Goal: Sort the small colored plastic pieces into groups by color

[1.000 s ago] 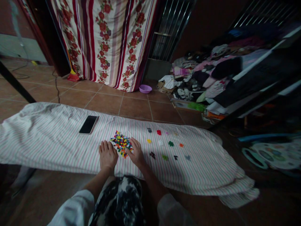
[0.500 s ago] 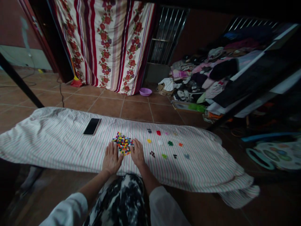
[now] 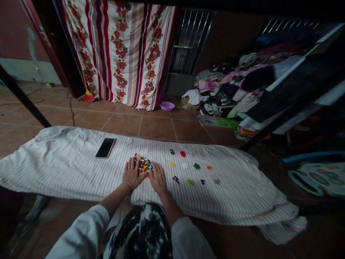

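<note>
A heap of small multicoloured beads (image 3: 145, 164) lies on the striped cloth (image 3: 72, 169) between my two hands. My left hand (image 3: 132, 175) rests flat against the heap's left side, fingers stretched out and covering some beads. On the heap's right side lies my right hand (image 3: 158, 177), its fingers extended and touching the edge beads. To the right of it, small single-colour clusters sit in rows, among them a red cluster (image 3: 182, 154), a yellow cluster (image 3: 171, 164), a dark green cluster (image 3: 197, 166) and a brown cluster (image 3: 175, 179).
A phone (image 3: 105, 148) lies on the cloth to the left. Beyond, on the tiled floor, are a purple basin (image 3: 167, 106), a red broom (image 3: 88, 96) and a large pile of clothes (image 3: 229, 86). A floral curtain (image 3: 121, 54) hangs behind. Dark slanting poles stand at both sides.
My left hand has moved right, pushing the left side of the heap inward. The heap is now narrower and more compact between my hands. The view has shifted slightly.
</note>
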`<act>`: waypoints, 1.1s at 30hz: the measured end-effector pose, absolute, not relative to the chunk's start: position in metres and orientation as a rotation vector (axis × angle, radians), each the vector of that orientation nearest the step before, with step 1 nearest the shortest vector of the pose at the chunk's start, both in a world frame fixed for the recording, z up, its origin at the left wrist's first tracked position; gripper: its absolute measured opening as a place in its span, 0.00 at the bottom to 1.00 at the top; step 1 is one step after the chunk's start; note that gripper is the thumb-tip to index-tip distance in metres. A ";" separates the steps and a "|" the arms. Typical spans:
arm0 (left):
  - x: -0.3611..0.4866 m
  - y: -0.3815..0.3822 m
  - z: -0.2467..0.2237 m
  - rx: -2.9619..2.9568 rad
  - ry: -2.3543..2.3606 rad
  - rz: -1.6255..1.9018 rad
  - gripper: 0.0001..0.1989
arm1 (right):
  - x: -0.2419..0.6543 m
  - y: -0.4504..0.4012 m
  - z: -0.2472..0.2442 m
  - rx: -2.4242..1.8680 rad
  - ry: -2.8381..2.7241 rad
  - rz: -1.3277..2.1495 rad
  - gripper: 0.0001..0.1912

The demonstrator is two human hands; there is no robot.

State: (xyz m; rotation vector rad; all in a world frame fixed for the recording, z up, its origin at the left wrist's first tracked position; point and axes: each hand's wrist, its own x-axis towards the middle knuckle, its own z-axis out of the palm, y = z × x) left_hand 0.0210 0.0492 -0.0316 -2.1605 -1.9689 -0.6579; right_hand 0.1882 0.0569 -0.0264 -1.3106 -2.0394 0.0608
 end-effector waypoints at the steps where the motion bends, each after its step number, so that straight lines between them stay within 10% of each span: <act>1: 0.020 0.052 -0.031 -2.188 -1.930 -0.649 0.41 | 0.188 0.056 -0.026 -1.322 -2.043 0.054 0.23; 33: -0.010 0.100 -0.032 -2.368 -1.763 -0.651 0.22 | 0.185 0.055 -0.025 -1.439 -2.059 0.043 0.23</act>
